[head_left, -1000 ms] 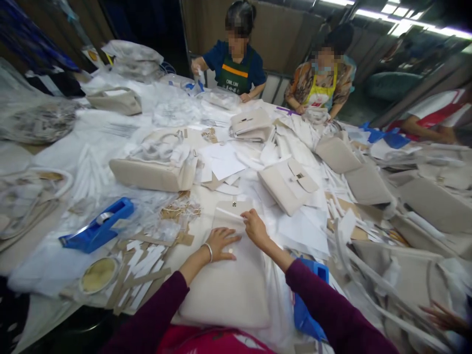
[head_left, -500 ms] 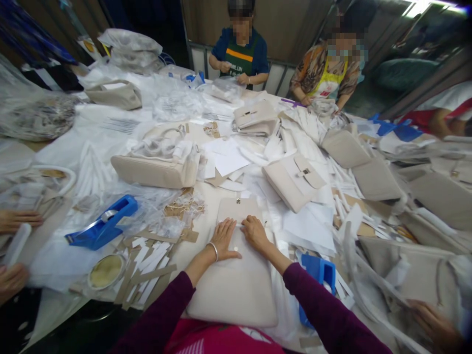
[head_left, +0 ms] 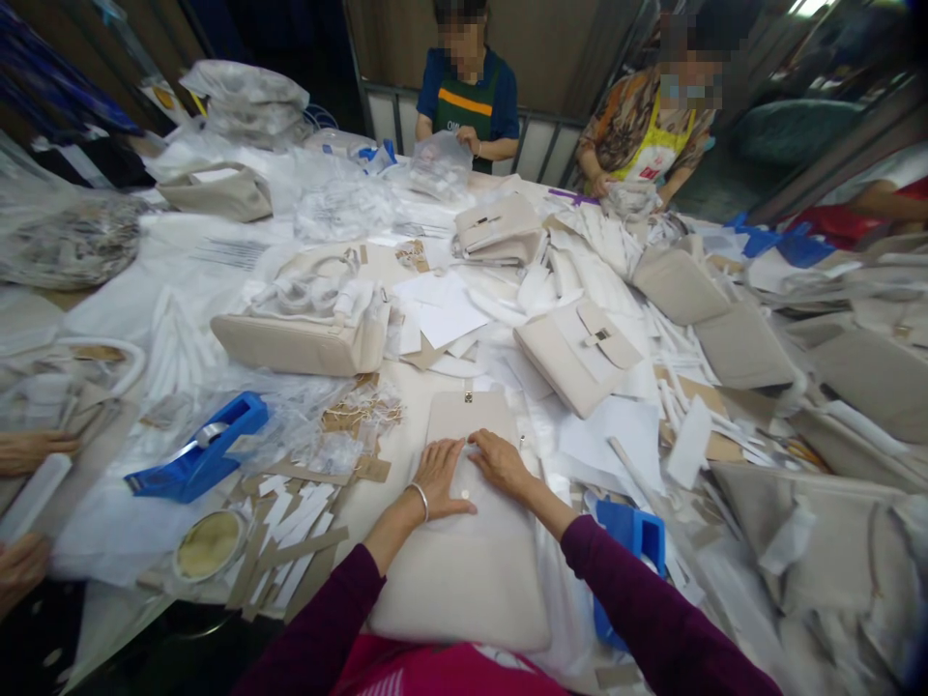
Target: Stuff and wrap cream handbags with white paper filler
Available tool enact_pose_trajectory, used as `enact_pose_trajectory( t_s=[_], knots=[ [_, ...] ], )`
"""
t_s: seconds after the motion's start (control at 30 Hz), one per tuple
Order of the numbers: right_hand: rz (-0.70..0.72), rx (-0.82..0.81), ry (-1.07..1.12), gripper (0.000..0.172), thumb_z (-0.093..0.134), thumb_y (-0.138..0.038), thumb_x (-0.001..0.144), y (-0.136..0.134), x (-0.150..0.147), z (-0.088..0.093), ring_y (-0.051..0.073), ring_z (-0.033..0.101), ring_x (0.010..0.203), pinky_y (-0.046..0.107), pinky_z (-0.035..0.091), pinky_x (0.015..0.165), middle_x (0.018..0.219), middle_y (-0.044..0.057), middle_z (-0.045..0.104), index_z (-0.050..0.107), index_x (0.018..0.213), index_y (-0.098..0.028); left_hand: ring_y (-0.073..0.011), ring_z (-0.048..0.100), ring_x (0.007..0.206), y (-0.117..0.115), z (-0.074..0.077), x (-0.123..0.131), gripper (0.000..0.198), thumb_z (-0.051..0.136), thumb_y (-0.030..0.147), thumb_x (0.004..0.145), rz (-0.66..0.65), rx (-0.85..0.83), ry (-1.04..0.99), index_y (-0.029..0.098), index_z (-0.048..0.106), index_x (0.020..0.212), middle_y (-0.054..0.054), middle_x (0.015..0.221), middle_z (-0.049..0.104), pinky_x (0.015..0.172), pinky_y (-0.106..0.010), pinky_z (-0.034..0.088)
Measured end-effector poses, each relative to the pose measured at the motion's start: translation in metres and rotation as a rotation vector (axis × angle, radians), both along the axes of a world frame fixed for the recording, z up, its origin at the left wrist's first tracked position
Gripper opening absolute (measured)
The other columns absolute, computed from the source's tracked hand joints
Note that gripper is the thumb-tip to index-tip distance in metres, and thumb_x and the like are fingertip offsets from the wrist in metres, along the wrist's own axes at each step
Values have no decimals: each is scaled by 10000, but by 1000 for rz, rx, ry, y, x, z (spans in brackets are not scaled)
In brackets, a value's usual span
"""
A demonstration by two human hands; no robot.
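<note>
Directly in front of me a cream handbag [head_left: 460, 590] lies flat, its flap stretched away from me with a small metal clasp [head_left: 469, 397] at the far end. My left hand [head_left: 437, 480] rests flat on the bag, fingers stretched and thumb spread beside a small white round spot. Beside it, my right hand [head_left: 503, 464] has curled fingers, their tips pressed together on the bag close to the left fingertips. Whatever those right fingertips pinch, if anything, is hidden.
Blue tape dispensers [head_left: 199, 449] [head_left: 629, 541] stand on both sides. Paper and card strips [head_left: 301, 527] and a tape roll [head_left: 209, 544] lie left. More cream bags [head_left: 580, 353] [head_left: 297, 338] surround mine. Co-workers' hands [head_left: 33, 449] work at the left edge and across the table.
My right fingertips have shifted slightly left, closer to my left hand, which stays flat. At the lower right, a co-worker's hand and a long white strip have gone from view.
</note>
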State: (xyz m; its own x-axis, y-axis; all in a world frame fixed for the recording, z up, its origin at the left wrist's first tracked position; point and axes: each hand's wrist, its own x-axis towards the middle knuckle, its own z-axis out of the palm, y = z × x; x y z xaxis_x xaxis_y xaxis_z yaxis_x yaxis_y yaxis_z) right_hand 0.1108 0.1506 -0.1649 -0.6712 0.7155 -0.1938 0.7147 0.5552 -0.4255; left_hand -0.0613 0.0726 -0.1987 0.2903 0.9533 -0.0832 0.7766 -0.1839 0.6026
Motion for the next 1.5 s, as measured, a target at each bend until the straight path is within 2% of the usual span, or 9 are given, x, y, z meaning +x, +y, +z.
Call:
enact_pose_trajectory(
  t_s=[0.2, 0.4, 0.53, 0.7, 0.87, 1.03, 1.13, 1.27, 1.5],
  knots=[
    [-22, -11, 25, 181, 429, -282, 918, -1, 0, -4, 140, 523, 885, 244, 391, 733, 1045, 49, 528, 527, 1045, -197, -358, 310, 1260, 1, 4, -1, 1095, 663, 736, 477, -19, -7, 30, 149, 333, 1341, -183, 1372, 367, 1068, -534, 203],
    [14, 69, -15, 146, 478, -276, 893, 3, -1, -13, 191, 456, 948, 308, 356, 808, 948, 65, 548, 584, 923, -180, -366, 272, 1284, 1, 8, -2, 1012, 602, 764, 532, -66, -43, 29, 242, 340, 1357, -102, 1385, 403, 1059, -562, 185],
    [14, 7, -7, 107, 495, -189, 866, 33, -7, -15, 168, 464, 948, 277, 360, 826, 982, 62, 557, 586, 918, -167, -370, 274, 1283, 1, 8, -4, 1017, 566, 795, 533, -74, -44, 24, 239, 350, 1356, -99, 1380, 412, 1066, -554, 173],
    [-178, 34, -253, 341, 499, -132, 825, 90, -38, -10, 226, 424, 1131, 314, 349, 898, 1195, 135, 524, 516, 1166, -126, -379, 265, 1288, 1, 7, -5, 1030, 575, 794, 525, -72, -51, 32, 237, 343, 1360, -101, 1388, 407, 1072, -554, 160],
    [-242, -14, -387, 300, 483, -194, 832, 119, -66, 0, 264, 509, 1089, 355, 376, 881, 1160, 199, 574, 597, 1088, -84, -382, 267, 1288, 0, 7, -5, 1026, 586, 787, 518, -62, -49, 11, 238, 352, 1352, -102, 1382, 411, 1072, -553, 163],
    [-166, -160, -440, 327, 613, -421, 739, 130, -78, 33, 169, 623, 781, 239, 430, 681, 923, 76, 689, 681, 940, -171, -376, 295, 1270, -3, 8, -5, 941, 571, 760, 567, -45, -31, -15, 247, 377, 1332, -105, 1362, 424, 1063, -557, 170],
    [-28, -177, -446, 372, 643, -468, 711, 118, -79, 56, 165, 621, 776, 224, 410, 646, 932, 72, 688, 675, 935, -172, -371, 308, 1254, -5, 10, -5, 931, 569, 759, 567, -45, -11, -14, 243, 390, 1321, -103, 1355, 428, 1062, -546, 171],
    [155, 49, -431, 347, 500, -474, 839, 68, -69, 72, 195, 619, 832, 261, 394, 676, 951, 93, 672, 621, 997, -191, -358, 336, 1220, -7, 14, -4, 916, 556, 761, 577, -49, 26, 12, 219, 421, 1303, -109, 1332, 449, 1055, -521, 191],
    [176, 227, -398, 245, 339, -345, 932, -29, -28, 59, 189, 602, 822, 269, 368, 641, 959, 65, 628, 537, 1021, -230, -374, 297, 1280, -16, 11, -1, 778, 544, 723, 631, -41, 15, 82, 240, 507, 1240, -121, 1330, 482, 1067, -546, 122]
  ],
)
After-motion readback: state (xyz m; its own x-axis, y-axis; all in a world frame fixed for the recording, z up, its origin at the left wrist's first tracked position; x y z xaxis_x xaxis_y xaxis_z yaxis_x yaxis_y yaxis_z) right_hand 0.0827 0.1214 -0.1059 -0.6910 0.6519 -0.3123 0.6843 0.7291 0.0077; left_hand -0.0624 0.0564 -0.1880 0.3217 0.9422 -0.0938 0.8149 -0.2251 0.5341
